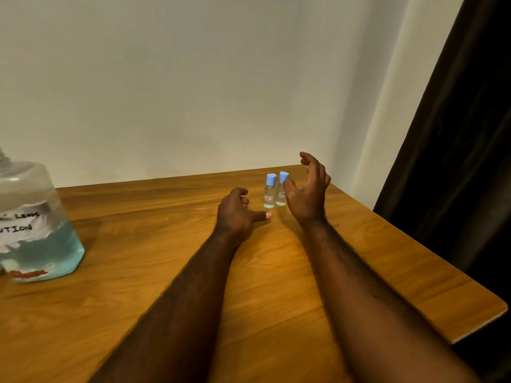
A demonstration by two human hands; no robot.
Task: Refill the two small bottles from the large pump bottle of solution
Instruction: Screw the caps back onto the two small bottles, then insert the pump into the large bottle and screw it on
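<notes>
Flanking two capped small bottles (pixel 269 192) upright on surface (pixel 166 205): left hand (pixel 236 212), grip loosely curled, empty; right hand (pixel 309 193), grip spread open, empty.

A wooden table (pixel 276 286) with warm orange-brown grain fills the near part of the scene — its far edge meets a plain off-white wall (pixel 193 78). On the right the tabletop ends in a rounded corner. A dark brown curtain (pixel 456 161) hangs at the far right — beside a paler strip of wall. The light is dim and warm.
</notes>
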